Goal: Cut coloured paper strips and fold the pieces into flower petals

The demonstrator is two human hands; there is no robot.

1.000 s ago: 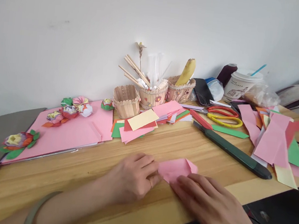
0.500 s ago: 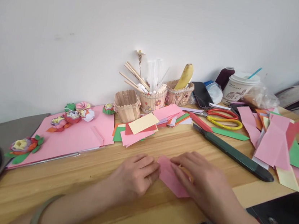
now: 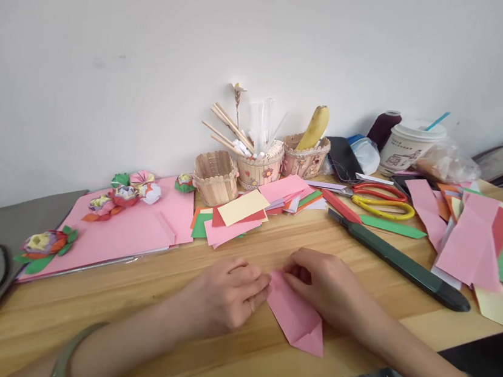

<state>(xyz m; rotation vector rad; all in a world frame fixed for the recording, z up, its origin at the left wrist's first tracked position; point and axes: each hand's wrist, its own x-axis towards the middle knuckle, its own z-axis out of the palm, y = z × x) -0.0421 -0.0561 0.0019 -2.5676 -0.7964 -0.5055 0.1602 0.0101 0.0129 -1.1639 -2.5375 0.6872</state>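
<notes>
A piece of pink paper with folded corners lies on the wooden table between my hands. My left hand is closed, its fingertips pinching the paper's far left corner. From the other side, my right hand is curled with thumb and fingers on the paper's upper right edge. Beyond them sits a loose pile of cut paper slips in pink, cream, red and green. A dark green utility knife lies to the right of my right hand.
Paper flowers rest on pink sheets at the left. Small wooden baskets stand by the wall, one holding a banana. Scissors, a lidded cup and more cut paper are at the right.
My right hand has drawn in toward the paper's far edge, and its fingers are more curled. More of the pink paper's near end shows. My left hand keeps its hold.
</notes>
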